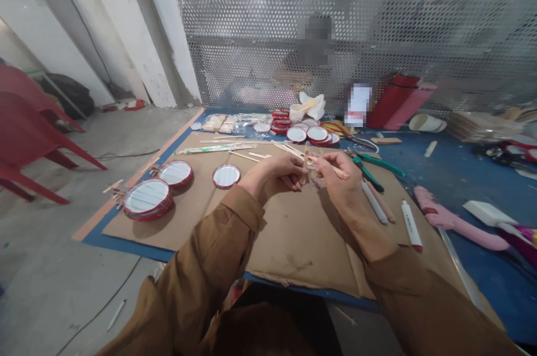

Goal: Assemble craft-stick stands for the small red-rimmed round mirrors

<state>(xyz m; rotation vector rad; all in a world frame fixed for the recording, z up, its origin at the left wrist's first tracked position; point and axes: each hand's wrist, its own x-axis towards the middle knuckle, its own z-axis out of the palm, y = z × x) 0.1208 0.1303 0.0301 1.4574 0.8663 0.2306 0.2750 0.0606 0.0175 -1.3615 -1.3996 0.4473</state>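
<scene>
Above the cardboard, my left hand is closed, pinching a short flat wooden stick that stands upright. Just right of it, my right hand is closed round a slim wood-coloured rod, its tip close to the stick; its exact kind is unclear. Behind the hands lie several loose wooden sticks. To the left are a single red-rimmed white disc and stacked red-rimmed discs with stick ends poking out at their side.
Green-handled pliers, a white marker and a pink glue gun lie on the right. More red-rimmed discs are piled at the back, before a perforated metal panel. Red chairs stand on the left.
</scene>
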